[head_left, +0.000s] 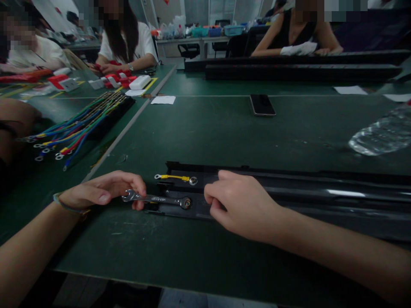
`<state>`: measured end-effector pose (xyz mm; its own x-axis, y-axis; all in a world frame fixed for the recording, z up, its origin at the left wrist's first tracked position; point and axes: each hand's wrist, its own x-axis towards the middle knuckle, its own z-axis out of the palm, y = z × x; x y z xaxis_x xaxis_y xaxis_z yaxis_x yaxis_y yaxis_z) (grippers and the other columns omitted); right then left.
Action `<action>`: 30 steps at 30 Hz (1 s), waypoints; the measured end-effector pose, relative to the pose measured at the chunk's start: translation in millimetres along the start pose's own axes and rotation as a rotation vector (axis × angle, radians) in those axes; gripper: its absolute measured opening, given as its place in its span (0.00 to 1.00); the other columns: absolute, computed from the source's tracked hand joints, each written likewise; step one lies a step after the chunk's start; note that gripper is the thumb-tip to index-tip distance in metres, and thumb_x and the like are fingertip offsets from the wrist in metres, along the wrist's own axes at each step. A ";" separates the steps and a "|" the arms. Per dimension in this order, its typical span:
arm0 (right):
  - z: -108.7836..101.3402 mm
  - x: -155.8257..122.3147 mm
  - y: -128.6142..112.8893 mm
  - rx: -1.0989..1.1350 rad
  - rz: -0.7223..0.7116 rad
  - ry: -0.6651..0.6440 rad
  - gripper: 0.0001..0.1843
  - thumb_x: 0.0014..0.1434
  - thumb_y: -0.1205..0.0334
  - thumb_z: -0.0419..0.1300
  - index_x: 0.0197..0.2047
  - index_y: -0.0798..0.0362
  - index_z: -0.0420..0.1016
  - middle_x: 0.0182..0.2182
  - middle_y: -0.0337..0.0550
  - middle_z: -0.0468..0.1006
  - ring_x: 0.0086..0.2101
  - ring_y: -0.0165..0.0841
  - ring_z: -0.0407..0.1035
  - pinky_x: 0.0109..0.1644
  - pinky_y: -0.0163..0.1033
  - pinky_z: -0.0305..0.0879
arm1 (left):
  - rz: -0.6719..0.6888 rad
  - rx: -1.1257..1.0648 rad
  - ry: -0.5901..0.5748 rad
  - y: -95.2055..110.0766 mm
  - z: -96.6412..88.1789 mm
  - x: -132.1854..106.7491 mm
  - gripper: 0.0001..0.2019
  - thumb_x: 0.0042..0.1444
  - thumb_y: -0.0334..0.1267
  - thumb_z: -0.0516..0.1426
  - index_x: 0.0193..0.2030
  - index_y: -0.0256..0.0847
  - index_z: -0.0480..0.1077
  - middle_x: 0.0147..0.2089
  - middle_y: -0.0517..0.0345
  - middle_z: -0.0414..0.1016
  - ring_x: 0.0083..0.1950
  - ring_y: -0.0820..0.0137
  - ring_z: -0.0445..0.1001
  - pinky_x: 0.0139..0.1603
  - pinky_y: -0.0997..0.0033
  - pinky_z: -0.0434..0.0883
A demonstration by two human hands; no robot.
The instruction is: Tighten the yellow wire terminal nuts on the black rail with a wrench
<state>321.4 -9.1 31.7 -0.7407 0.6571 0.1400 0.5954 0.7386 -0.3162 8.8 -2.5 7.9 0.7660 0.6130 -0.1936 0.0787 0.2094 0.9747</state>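
My left hand [111, 188] has its fingers hooked around the open-jaw end of a silver combination wrench [160, 199], with the thumb held apart from it. The wrench's ring end sits over a small fastener [187, 203] at the near left end of a long black housing [321, 209]. Behind the wrench, a short yellow wire [175, 177] with ring terminals is fastened at one end to the housing; its other end sticks out leftward. My right hand [240, 205] is closed in a fist against the housing, right of the wrench. Whatever its curled fingers may hold is hidden.
Bundled coloured wires with ring terminals [86, 124] lie at left. A phone [262, 105], paper slip [163, 100] and plastic bottle [382, 132] are on the green table [205, 128]. Co-workers sit across; more black housings [289, 72] lie before the gloved one.
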 end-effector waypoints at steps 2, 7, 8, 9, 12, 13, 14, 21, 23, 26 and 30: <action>-0.1 0.5 0.1 -0.001 -0.003 -0.005 0.05 0.48 0.69 0.51 0.24 0.54 0.67 0.21 0.38 0.67 0.25 0.28 0.53 0.24 0.33 0.43 | 0.000 0.001 0.006 0.0 0.3 0.0 0.22 0.44 0.44 0.56 0.46 0.34 0.65 0.40 0.47 0.70 0.39 0.59 0.67 0.39 0.64 0.65; -0.1 1.1 0.2 0.003 0.000 -0.012 0.05 0.48 0.69 0.51 0.25 0.54 0.67 0.21 0.38 0.67 0.25 0.28 0.53 0.24 0.33 0.44 | -0.013 0.007 0.013 1.6 1.7 1.1 0.22 0.44 0.43 0.57 0.45 0.34 0.66 0.39 0.48 0.71 0.38 0.60 0.68 0.39 0.65 0.66; -0.1 1.1 0.1 0.003 0.001 -0.010 0.05 0.48 0.69 0.51 0.25 0.54 0.67 0.21 0.38 0.67 0.25 0.28 0.53 0.24 0.33 0.44 | -0.014 0.009 0.014 2.1 2.0 1.2 0.22 0.45 0.43 0.57 0.45 0.34 0.66 0.39 0.48 0.71 0.38 0.60 0.68 0.39 0.65 0.66; 0.0 1.0 0.0 0.002 0.001 -0.007 0.05 0.48 0.69 0.51 0.25 0.54 0.67 0.21 0.38 0.67 0.25 0.28 0.53 0.24 0.33 0.44 | -0.017 0.012 0.013 2.4 2.2 1.3 0.21 0.45 0.43 0.57 0.46 0.34 0.66 0.39 0.48 0.71 0.38 0.61 0.68 0.39 0.65 0.66; 0.2 0.7 -0.1 -0.007 -0.001 -0.002 0.05 0.48 0.69 0.51 0.25 0.54 0.67 0.21 0.38 0.66 0.25 0.28 0.53 0.24 0.33 0.44 | -0.034 0.027 0.020 3.3 3.0 1.6 0.21 0.44 0.43 0.57 0.45 0.34 0.66 0.39 0.48 0.71 0.38 0.61 0.68 0.39 0.66 0.66; 0.2 0.6 -0.1 -0.009 -0.002 -0.001 0.05 0.48 0.69 0.51 0.25 0.54 0.67 0.21 0.38 0.66 0.25 0.28 0.53 0.24 0.33 0.44 | -0.041 0.028 0.025 3.5 3.3 1.7 0.21 0.44 0.44 0.57 0.45 0.34 0.67 0.38 0.48 0.71 0.38 0.61 0.68 0.39 0.66 0.66; 0.2 0.4 -0.1 -0.009 -0.003 -0.002 0.05 0.48 0.69 0.51 0.25 0.54 0.67 0.21 0.38 0.66 0.25 0.28 0.53 0.24 0.33 0.44 | -0.046 0.031 0.030 3.8 3.7 2.0 0.21 0.44 0.44 0.57 0.44 0.34 0.67 0.38 0.48 0.71 0.38 0.61 0.68 0.39 0.67 0.66; 0.7 0.6 0.6 -0.004 -0.005 0.005 0.05 0.47 0.70 0.51 0.24 0.54 0.67 0.21 0.38 0.66 0.25 0.28 0.53 0.24 0.33 0.44 | -0.078 0.102 0.045 7.4 6.3 4.4 0.20 0.44 0.44 0.57 0.43 0.35 0.67 0.37 0.49 0.71 0.37 0.62 0.68 0.37 0.67 0.66; 0.9 0.9 0.6 -0.003 -0.007 0.005 0.05 0.47 0.70 0.51 0.24 0.54 0.67 0.21 0.38 0.66 0.25 0.28 0.53 0.24 0.33 0.44 | -0.077 0.116 0.043 8.3 6.7 4.8 0.20 0.44 0.44 0.57 0.43 0.35 0.67 0.37 0.49 0.71 0.37 0.62 0.68 0.37 0.68 0.66; 0.5 1.1 0.3 0.000 -0.005 -0.005 0.05 0.48 0.69 0.51 0.24 0.54 0.67 0.21 0.38 0.66 0.25 0.28 0.53 0.24 0.33 0.44 | -0.079 0.113 0.040 9.2 7.3 4.9 0.20 0.44 0.43 0.57 0.43 0.35 0.67 0.37 0.49 0.71 0.37 0.62 0.68 0.37 0.68 0.66; -0.5 0.3 -0.7 -0.001 0.008 -0.016 0.05 0.48 0.69 0.52 0.25 0.54 0.67 0.21 0.38 0.66 0.25 0.28 0.54 0.24 0.34 0.44 | -0.083 0.114 0.031 9.8 7.1 4.4 0.20 0.44 0.43 0.56 0.44 0.35 0.66 0.37 0.50 0.71 0.37 0.63 0.67 0.37 0.68 0.66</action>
<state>320.9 -9.3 32.5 -0.7407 0.6605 0.1226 0.6017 0.7334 -0.3163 17.5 -3.2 17.4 0.7336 0.6212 -0.2754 0.2142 0.1732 0.9613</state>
